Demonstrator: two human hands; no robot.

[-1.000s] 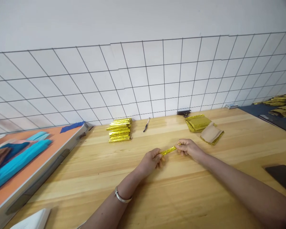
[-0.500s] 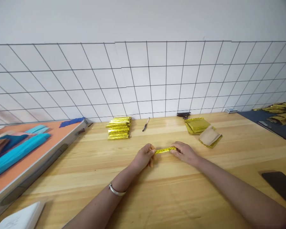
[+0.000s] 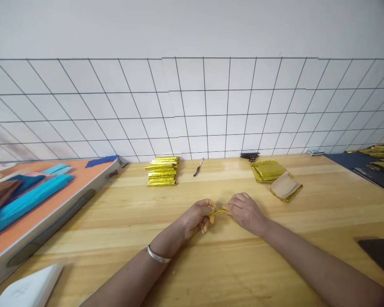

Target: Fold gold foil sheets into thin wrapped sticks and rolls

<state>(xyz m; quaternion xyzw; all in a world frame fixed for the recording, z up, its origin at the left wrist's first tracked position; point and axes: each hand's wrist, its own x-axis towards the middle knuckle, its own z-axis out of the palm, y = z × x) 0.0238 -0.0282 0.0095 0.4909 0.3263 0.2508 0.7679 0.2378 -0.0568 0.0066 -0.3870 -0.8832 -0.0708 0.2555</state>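
A narrow folded strip of gold foil (image 3: 219, 211) spans the gap between my two hands, just above the wooden table (image 3: 192, 256). My left hand (image 3: 201, 215), with a silver bangle on its wrist, pinches the strip's left end. Closed on the right end is my right hand (image 3: 245, 213), its fingers covering much of that end. Farther back lies a pile of folded gold foil strips (image 3: 162, 172). To the right are a flat gold foil sheet (image 3: 269, 169) and a brown-faced piece with gold edges (image 3: 285, 186).
A pen (image 3: 199, 167) and a black clip (image 3: 250, 156) lie near the tiled wall. On the left, an orange-topped board (image 3: 83, 181) bears coloured crepe paper (image 3: 35, 202). A white box (image 3: 30, 285) sits front left, a dark flat object (image 3: 379, 256) at right.
My hands have come closer together and slightly lower, and less of the gold strip shows between them. The strip is now seen more edge-on. The view has shifted slightly.
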